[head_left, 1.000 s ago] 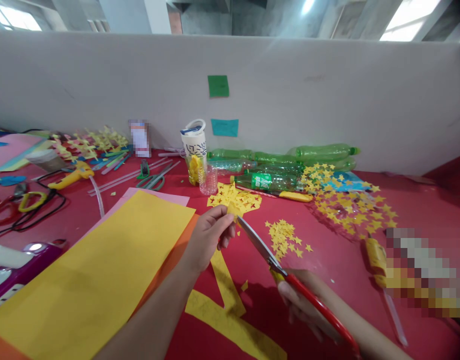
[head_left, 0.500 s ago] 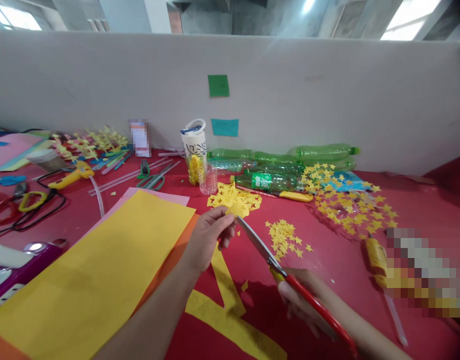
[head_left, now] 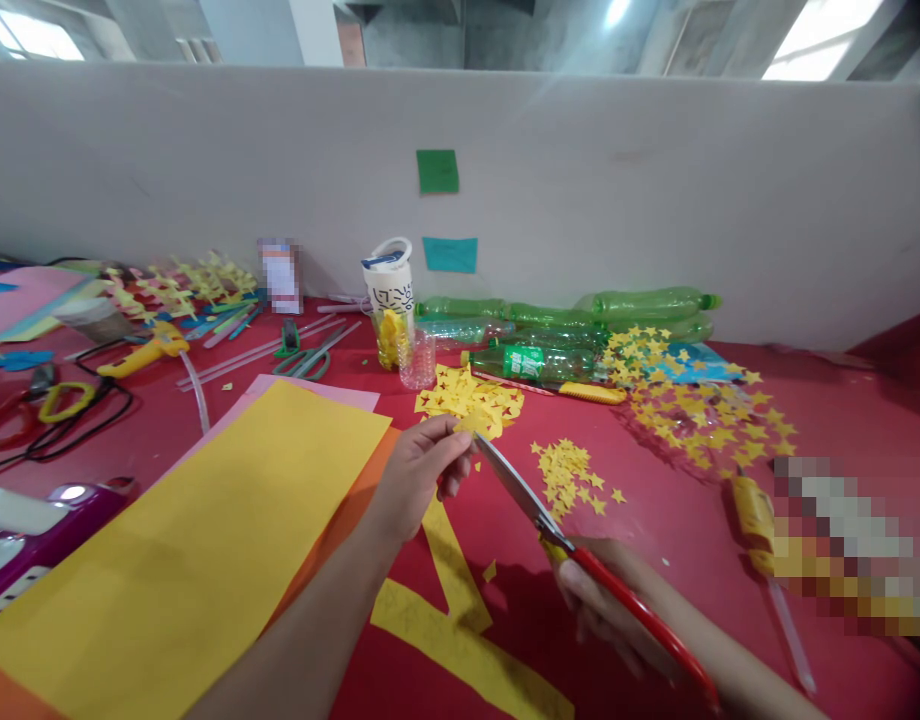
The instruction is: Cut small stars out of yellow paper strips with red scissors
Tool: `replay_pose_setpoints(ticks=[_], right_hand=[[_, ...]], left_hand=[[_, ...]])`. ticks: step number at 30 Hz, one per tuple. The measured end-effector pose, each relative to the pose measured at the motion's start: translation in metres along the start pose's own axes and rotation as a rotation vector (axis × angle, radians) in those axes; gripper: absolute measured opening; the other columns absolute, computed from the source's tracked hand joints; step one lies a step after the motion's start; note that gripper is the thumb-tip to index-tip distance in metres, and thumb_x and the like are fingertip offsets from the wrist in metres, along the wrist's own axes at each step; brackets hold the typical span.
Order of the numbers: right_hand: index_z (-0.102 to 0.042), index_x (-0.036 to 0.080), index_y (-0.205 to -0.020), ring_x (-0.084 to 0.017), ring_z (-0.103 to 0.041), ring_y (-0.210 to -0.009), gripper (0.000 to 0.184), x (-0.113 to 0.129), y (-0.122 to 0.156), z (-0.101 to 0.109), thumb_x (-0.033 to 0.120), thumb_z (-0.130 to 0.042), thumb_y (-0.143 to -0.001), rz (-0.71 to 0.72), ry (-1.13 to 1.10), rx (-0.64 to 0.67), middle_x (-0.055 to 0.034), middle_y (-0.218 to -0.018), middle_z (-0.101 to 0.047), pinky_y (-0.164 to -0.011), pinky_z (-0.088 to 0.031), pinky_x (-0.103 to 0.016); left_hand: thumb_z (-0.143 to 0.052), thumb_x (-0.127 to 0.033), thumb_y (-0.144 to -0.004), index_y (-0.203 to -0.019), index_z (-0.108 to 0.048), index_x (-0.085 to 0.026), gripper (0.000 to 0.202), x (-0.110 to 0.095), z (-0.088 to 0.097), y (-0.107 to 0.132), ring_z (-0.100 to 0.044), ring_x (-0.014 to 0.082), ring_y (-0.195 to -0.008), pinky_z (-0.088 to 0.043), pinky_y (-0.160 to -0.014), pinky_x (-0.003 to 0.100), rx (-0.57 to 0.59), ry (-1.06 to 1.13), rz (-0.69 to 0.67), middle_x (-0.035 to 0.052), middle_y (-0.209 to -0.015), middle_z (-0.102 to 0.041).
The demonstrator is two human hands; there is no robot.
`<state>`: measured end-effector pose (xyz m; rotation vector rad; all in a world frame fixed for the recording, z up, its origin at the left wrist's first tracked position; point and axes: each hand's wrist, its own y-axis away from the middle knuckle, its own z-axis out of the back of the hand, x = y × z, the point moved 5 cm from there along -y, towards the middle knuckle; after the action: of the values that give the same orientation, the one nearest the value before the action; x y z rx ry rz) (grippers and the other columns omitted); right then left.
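Observation:
Between thumb and fingers, my left hand [head_left: 415,475] pinches a small piece of yellow paper [head_left: 471,423]. My right hand [head_left: 599,590] is wrapped round the handles of red-handled scissors [head_left: 516,480], whose blades look closed or nearly so. Their tips meet the paper beside my left fingertips. Just beyond lie yellow paper scraps with star-shaped holes [head_left: 497,400]. To the right of the blades is a pile of small yellow paper stars [head_left: 569,475]. Under my hands, yellow paper strips [head_left: 471,640] lie on the red table.
A large yellow sheet [head_left: 205,540] covers the left, near a purple power strip [head_left: 62,525] and a yellow glue gun [head_left: 149,350]. Green plastic bottles [head_left: 557,355] and a white cup [head_left: 389,285] stand or lie along the wall. Stars on stems [head_left: 700,410] and another glue gun [head_left: 752,510] are at right.
Both hands stay nearly in place. The paper piece has shifted slightly at the scissor tips, and the scissors' red handle has moved a little to the right.

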<state>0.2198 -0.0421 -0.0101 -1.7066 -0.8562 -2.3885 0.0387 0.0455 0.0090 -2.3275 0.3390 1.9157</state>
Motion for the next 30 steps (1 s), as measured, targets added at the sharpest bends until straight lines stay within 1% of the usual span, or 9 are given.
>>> replay_pose_setpoints(ticks=[4,8,13,17,20,25,30], right_hand=[[-0.042,0.022,-0.064,-0.011,-0.051,-0.04,0.053,0.003,0.002,0.0,0.073,-0.041,-0.079,-0.015,0.02,0.005,0.0087,-0.041,-0.039,-0.037,-0.039,-0.018],[-0.041,0.022,-0.064,-0.009,-0.05,-0.036,0.051,0.004,0.003,-0.001,0.07,-0.044,-0.079,-0.018,0.025,-0.004,0.0089,-0.042,-0.041,-0.037,-0.038,-0.019],[-0.041,0.022,-0.063,-0.01,-0.05,-0.037,0.051,0.003,0.002,0.0,0.07,-0.045,-0.079,-0.022,0.02,-0.016,0.0091,-0.042,-0.038,-0.036,-0.038,-0.019],[-0.041,0.021,-0.063,-0.006,-0.042,-0.035,0.051,0.0,0.0,0.001,0.069,-0.049,-0.077,-0.021,0.015,-0.005,0.0103,-0.047,-0.032,-0.035,-0.035,-0.017],[-0.04,0.02,-0.063,-0.004,-0.038,-0.035,0.051,-0.003,-0.001,0.001,0.068,-0.051,-0.077,-0.006,0.001,0.017,0.0104,-0.047,-0.033,-0.036,-0.035,-0.016],[-0.042,0.019,-0.067,-0.006,-0.042,-0.038,0.057,-0.007,-0.002,0.002,0.075,-0.041,-0.077,-0.003,0.036,0.038,0.0065,-0.048,-0.041,-0.034,-0.031,-0.015],[-0.039,0.019,-0.064,-0.007,-0.042,-0.042,0.056,-0.002,0.0,0.0,0.074,-0.039,-0.079,0.08,0.041,0.035,0.0058,-0.049,-0.04,-0.039,-0.032,-0.016]], left_hand=[[-0.056,-0.028,-0.081,-0.066,-0.057,-0.016,0.019,0.001,0.001,0.0,-0.041,0.0033,-0.039,-0.027,-0.037,0.015,0.005,0.013,0.011,-0.005,-0.052,-0.053],[-0.057,-0.027,-0.081,-0.064,-0.056,-0.016,0.02,0.003,0.004,-0.001,-0.04,0.0033,-0.037,-0.025,-0.036,0.015,0.015,0.018,0.022,-0.0051,-0.051,-0.053],[-0.058,-0.027,-0.08,-0.064,-0.056,-0.016,0.02,0.004,0.006,-0.002,-0.04,0.0035,-0.037,-0.023,-0.036,0.016,0.016,0.025,0.024,-0.0053,-0.05,-0.053],[-0.057,-0.027,-0.081,-0.063,-0.056,-0.016,0.021,0.002,0.005,-0.001,-0.041,0.0039,-0.037,-0.024,-0.036,0.017,0.023,0.022,0.008,-0.0048,-0.05,-0.053],[-0.055,-0.027,-0.082,-0.063,-0.057,-0.016,0.022,0.002,0.006,-0.001,-0.041,0.004,-0.037,-0.024,-0.036,0.018,0.014,-0.009,-0.001,-0.0043,-0.05,-0.053],[-0.055,-0.029,-0.082,-0.063,-0.059,-0.015,0.023,0.003,0.004,0.001,-0.042,0.004,-0.038,-0.024,-0.037,0.018,0.009,-0.053,-0.01,-0.004,-0.05,-0.053],[-0.055,-0.028,-0.081,-0.061,-0.056,-0.016,0.023,0.003,-0.001,0.003,-0.041,0.0043,-0.037,-0.024,-0.037,0.018,0.01,-0.041,-0.005,-0.0043,-0.048,-0.052]])
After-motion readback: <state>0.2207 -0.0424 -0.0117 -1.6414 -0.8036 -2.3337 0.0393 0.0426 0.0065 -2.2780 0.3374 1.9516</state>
